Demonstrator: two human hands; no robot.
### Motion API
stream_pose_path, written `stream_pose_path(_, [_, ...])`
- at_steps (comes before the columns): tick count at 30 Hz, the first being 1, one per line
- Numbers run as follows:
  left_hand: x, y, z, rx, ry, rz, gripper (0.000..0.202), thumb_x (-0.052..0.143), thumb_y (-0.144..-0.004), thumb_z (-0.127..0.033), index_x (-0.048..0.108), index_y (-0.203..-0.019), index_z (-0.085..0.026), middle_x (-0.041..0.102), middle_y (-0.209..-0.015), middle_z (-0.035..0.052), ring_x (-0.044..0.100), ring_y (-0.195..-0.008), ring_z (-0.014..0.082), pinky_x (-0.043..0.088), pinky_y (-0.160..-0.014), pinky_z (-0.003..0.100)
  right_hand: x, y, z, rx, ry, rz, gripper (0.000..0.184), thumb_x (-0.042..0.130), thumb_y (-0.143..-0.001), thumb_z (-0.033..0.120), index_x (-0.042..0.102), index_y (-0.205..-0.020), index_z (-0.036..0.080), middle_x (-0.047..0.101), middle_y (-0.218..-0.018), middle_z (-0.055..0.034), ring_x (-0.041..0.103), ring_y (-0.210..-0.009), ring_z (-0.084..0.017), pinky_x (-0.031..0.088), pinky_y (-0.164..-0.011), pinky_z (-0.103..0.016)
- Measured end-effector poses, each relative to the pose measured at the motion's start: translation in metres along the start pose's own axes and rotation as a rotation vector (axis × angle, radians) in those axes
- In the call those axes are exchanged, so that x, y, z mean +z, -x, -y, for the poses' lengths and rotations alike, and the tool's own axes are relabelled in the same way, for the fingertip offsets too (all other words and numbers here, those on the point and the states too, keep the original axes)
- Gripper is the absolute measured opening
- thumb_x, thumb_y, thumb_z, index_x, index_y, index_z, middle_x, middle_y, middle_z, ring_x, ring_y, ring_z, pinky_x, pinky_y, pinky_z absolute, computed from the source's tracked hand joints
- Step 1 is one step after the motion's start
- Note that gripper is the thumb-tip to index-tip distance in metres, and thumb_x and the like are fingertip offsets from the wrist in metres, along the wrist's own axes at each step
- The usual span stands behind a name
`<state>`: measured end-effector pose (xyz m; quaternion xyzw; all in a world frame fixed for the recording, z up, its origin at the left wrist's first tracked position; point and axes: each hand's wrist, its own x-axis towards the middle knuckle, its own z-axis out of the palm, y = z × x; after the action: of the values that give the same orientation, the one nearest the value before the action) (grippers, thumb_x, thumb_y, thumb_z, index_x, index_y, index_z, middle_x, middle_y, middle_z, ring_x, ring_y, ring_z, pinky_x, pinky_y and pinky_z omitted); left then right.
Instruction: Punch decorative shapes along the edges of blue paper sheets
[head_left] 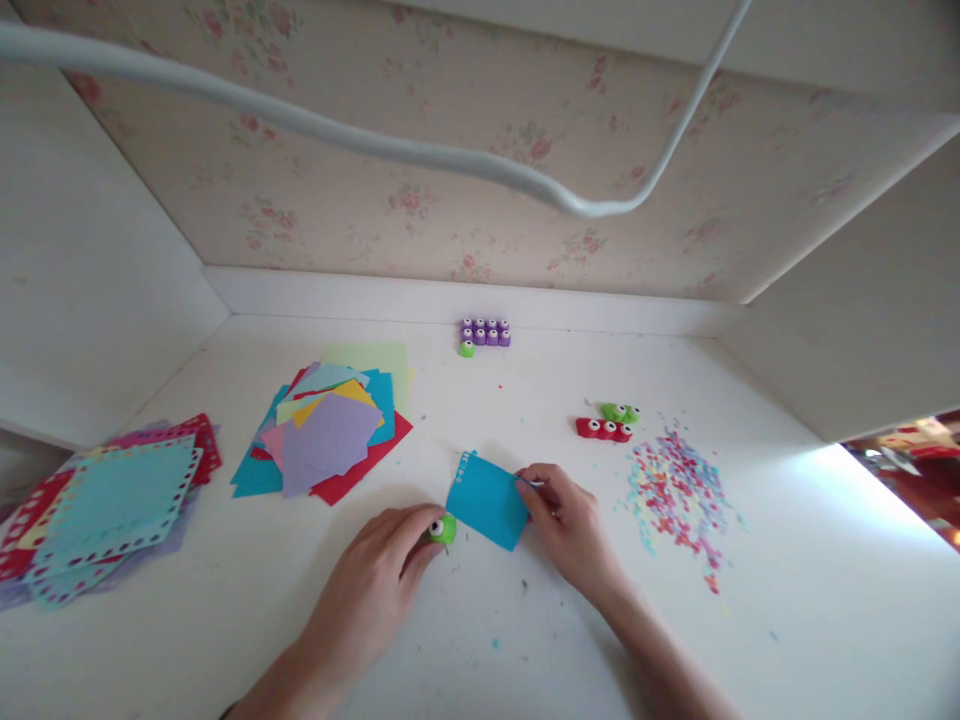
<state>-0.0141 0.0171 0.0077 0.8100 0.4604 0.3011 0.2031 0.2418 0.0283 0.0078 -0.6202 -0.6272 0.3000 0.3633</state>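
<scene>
A green craft punch (448,529) with a white top button sits between the thumb and fingers of my left hand (379,560), low at the middle of the table. Just to its right, a blue sheet of paper (491,500) lies tilted, with a short run of punched holes at its upper left corner. My right hand (562,515) pinches that sheet by its right edge. The sheet's left corner comes close to the punch; whether they touch I cannot tell.
Coloured paper (330,430) is piled left of centre. Hole-edged sheets (120,500) are stacked far left. Purple punches (486,333) stand near the wall, red punches (604,430) at right beside a heap of paper confetti (679,490). A white cable (420,150) hangs across the top.
</scene>
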Motion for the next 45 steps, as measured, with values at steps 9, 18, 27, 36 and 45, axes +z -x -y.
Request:
stream_pose_path(9, [-0.002, -0.001, -0.001, 0.002, -0.002, 0.019, 0.022, 0.053, -0.1, -0.027, 0.059, -0.121, -0.025, 0.072, -0.105, 0.005, 0.07, -0.094, 0.0215, 0.06, -0.082, 0.036, -0.007, -0.005, 0.0, 0.226, -0.403, 0.063, 0.03, 0.064, -0.089, 0.052, 0.057, -0.096, 0.024, 0.058, -0.06, 0.0047, 0.059, -0.048, -0.015, 0.045, -0.045, -0.026])
stream_pose_path(18, [0.0, 0.0, 0.002, 0.018, -0.01, 0.007, 0.022, 0.05, -0.101, -0.027, 0.058, -0.121, -0.024, 0.071, -0.106, 0.0053, 0.07, -0.095, 0.0218, 0.059, -0.083, 0.037, -0.012, -0.007, 0.006, 0.263, -0.461, 0.062, 0.036, 0.07, -0.083, 0.054, 0.059, -0.092, 0.021, 0.055, -0.057, 0.0054, 0.054, -0.044, -0.013, 0.043, -0.04, -0.023])
stream_pose_path(27, [0.0, -0.001, 0.002, 0.043, -0.016, 0.011, 0.023, 0.05, -0.101, -0.027, 0.058, -0.122, -0.023, 0.071, -0.106, 0.0058, 0.069, -0.095, 0.0218, 0.059, -0.082, 0.036, -0.007, -0.004, 0.005, 0.261, -0.423, 0.136, 0.029, 0.065, -0.088, 0.048, 0.059, -0.097, 0.021, 0.055, -0.058, 0.006, 0.053, -0.045, -0.011, 0.041, -0.041, -0.022])
stream_pose_path(36, [0.0, -0.001, 0.003, 0.064, -0.019, 0.007, 0.024, 0.049, -0.102, -0.029, 0.058, -0.123, -0.022, 0.072, -0.106, 0.0066, 0.07, -0.094, 0.0219, 0.059, -0.082, 0.037, -0.012, -0.005, 0.0, 0.249, -0.369, 0.116, 0.028, 0.064, -0.089, 0.047, 0.06, -0.099, 0.021, 0.054, -0.055, 0.0062, 0.054, -0.044, -0.012, 0.041, -0.041, -0.022])
stream_pose_path(45, [-0.001, -0.001, 0.002, 0.037, -0.008, 0.02, 0.024, 0.05, -0.101, -0.028, 0.058, -0.123, -0.022, 0.072, -0.104, 0.0061, 0.07, -0.093, 0.0218, 0.059, -0.081, 0.036, -0.009, -0.004, 0.0, 0.251, -0.367, 0.162, 0.025, 0.064, -0.09, 0.044, 0.06, -0.1, 0.021, 0.055, -0.054, 0.0062, 0.055, -0.044, -0.012, 0.041, -0.042, -0.022])
